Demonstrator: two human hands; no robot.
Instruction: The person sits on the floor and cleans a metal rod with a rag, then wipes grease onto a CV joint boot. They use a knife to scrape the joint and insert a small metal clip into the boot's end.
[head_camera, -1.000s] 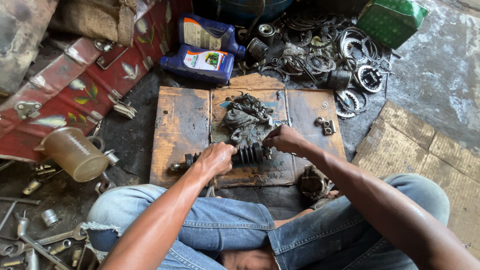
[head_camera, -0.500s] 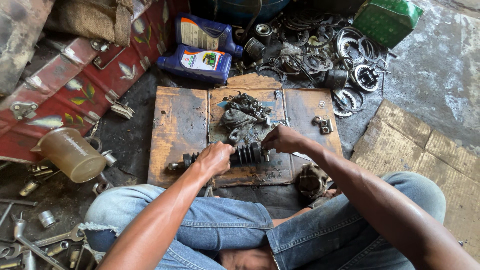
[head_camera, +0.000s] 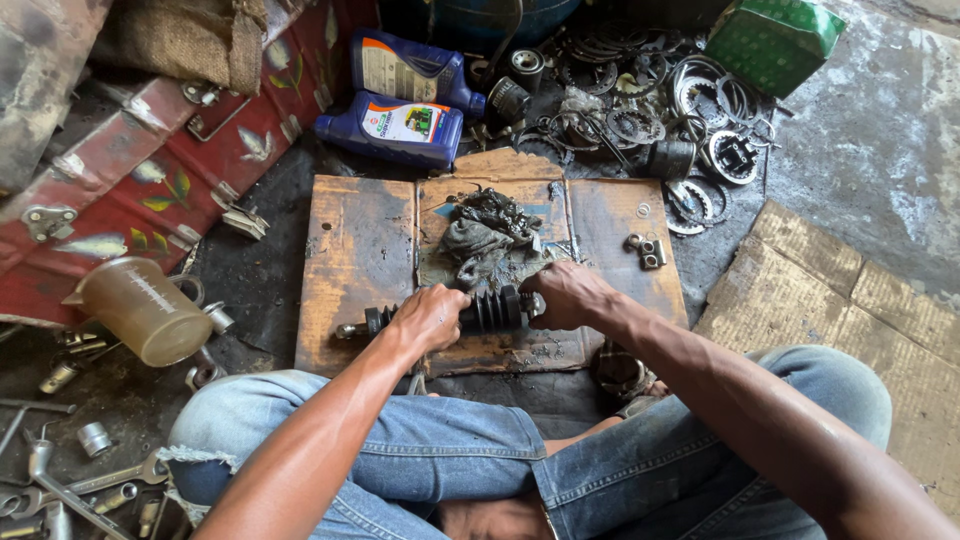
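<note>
Flattened cardboard sheet (head_camera: 355, 270), brown, oil-stained, serves as reference. Across its near edge lies a black shaft with ribbed rubber boot (head_camera: 490, 311). Left hand (head_camera: 428, 318) wraps the shaft; right hand (head_camera: 563, 295) clasps the boot's end. Greasy grey rag (head_camera: 478, 240) bunched mid-sheet.

Bare forearms, frayed blue jeans (head_camera: 420, 450)

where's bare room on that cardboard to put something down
The left panel of the brown cardboard sheet is bare, between the dark floor and the greasy grey rag. The right panel is free below the small metal block. The middle is crowded: the rag, the black ribbed rubber boot, the left hand and the right hand.
</note>
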